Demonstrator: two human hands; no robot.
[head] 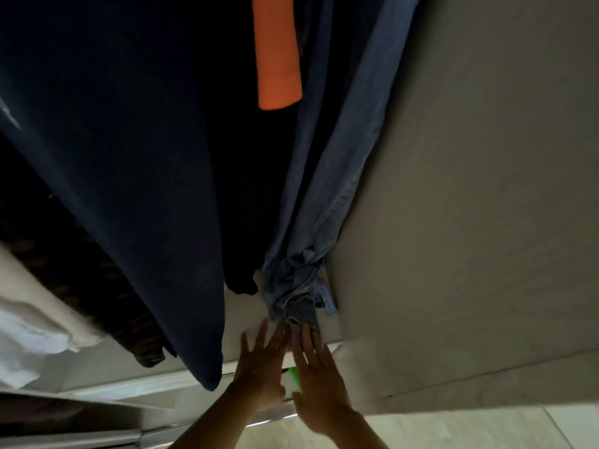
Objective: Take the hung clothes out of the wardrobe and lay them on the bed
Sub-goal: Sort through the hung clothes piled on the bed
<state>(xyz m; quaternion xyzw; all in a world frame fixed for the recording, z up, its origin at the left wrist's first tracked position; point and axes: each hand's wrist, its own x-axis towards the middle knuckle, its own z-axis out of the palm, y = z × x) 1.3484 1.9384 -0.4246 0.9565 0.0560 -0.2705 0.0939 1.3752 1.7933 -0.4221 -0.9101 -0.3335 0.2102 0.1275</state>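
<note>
Denim garment (327, 176): soft, limp, likely fairly heavy; best gripped near hanger. Left hand (262, 361), right hand (316, 380): fingers spread, touching bunched hem.

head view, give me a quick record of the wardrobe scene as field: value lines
view: looking down inside the wardrobe
left hand: fingers spread, reaching for the denim bundle
right hand: fingers straight, tips at the bundle's lower edge
denim garment: hangs beside the wardrobe wall, its lower end bunched
dark navy garment: hangs to the left
orange garment: hangs further back
white fabric: at the far left
grip: none yet, both hands open
</note>
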